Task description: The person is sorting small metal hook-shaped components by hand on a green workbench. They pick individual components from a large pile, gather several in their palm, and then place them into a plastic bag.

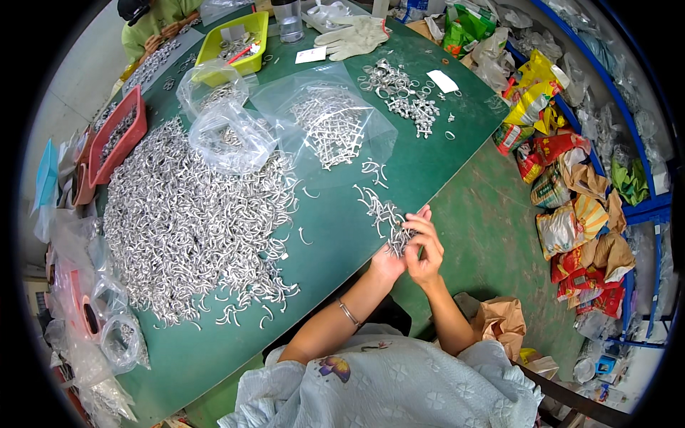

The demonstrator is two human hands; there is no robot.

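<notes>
At the table's near right edge, my left hand (389,264) is cupped palm up, with small curved silver metal pieces (397,245) lying in it. Just over them my right hand (426,248) has its fingers curled in; whatever sits between the fingertips is too small to make out. A loose little pile of the same curved pieces (380,210) spreads on the green table beside both hands. Farther left lies a large heap of such pieces (193,235). Beyond the hands, a flat clear plastic bag (374,132) bears a stack of joined silver metal parts (328,125).
Open plastic bags (232,143) rest on the heap's far side. A yellow bin (260,43), a red bin (128,135), a glove (349,37), a clear cup (289,21) and a ring pile (389,78) surround the work. Another person (157,32) sits far left. Shelves with packages (571,228) stand right.
</notes>
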